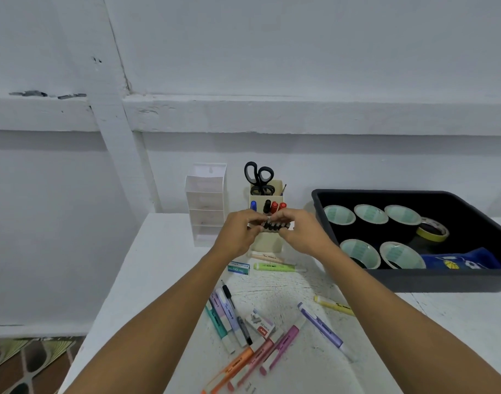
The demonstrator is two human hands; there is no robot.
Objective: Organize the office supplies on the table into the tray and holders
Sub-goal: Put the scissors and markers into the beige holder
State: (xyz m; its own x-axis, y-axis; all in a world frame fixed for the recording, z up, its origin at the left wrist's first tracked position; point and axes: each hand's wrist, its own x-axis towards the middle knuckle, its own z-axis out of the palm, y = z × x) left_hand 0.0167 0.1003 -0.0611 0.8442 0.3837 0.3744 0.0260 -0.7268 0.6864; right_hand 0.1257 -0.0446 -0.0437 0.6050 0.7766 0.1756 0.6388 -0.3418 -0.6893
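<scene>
My left hand (239, 233) and my right hand (300, 230) together hold a bunch of dark pens (274, 225) level, just in front of the cream pen holder (267, 243). That holder has black scissors (259, 177) and blue, black and red markers (267, 206) standing in it. A white tiered holder (205, 203) stands to its left. The black tray (400, 277) at the right contains several tape rolls (370, 214) and a blue cloth (461, 261). Highlighters (320, 325) in several colours, a green highlighter (274, 267) and staple boxes (259, 325) lie on the white table (164, 280).
The wall rises right behind the holders. The table's left edge drops to a patterned floor (21, 362) at the lower left. A small blue-and-white box (238, 268) lies just below my left wrist.
</scene>
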